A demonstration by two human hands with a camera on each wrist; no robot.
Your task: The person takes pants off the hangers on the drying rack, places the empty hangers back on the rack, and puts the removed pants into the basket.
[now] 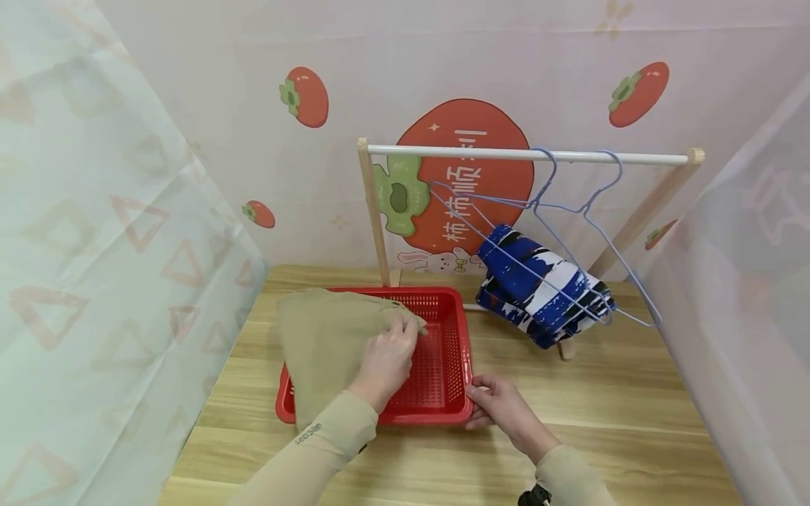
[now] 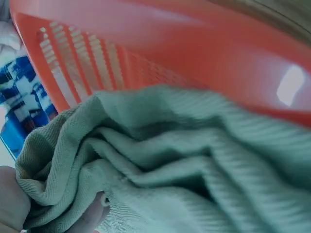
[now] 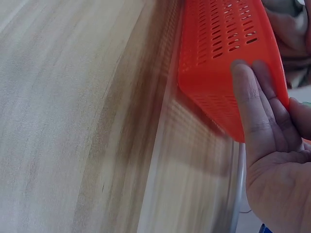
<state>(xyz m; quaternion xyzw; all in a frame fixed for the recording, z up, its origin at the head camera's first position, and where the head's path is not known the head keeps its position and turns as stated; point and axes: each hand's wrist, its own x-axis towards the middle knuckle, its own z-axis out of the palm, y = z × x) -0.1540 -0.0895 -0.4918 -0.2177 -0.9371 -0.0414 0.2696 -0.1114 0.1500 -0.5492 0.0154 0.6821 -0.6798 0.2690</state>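
Note:
My left hand (image 1: 387, 362) pinches the gathered edge of a khaki cloth garment (image 1: 329, 334). In the left wrist view the garment (image 2: 160, 160) bunches into several folds, with the thumb and a finger at the lower left. The cloth spreads over the left part of a red plastic basket (image 1: 465, 337) and hangs past its front rim. With my right hand (image 1: 500, 407) I hold the basket's front right corner. In the right wrist view the fingers (image 3: 255, 109) lie along the basket's outer wall (image 3: 209, 73), and the thumb is at the rim.
A wooden rack with a white bar (image 1: 443, 151) stands behind the basket on the wooden table (image 1: 633, 393). Two blue wire hangers (image 1: 544, 186) hang from it at the right. Blue, white and black patterned shorts (image 1: 538, 281) hang folded on the hangers. Printed curtains enclose the table.

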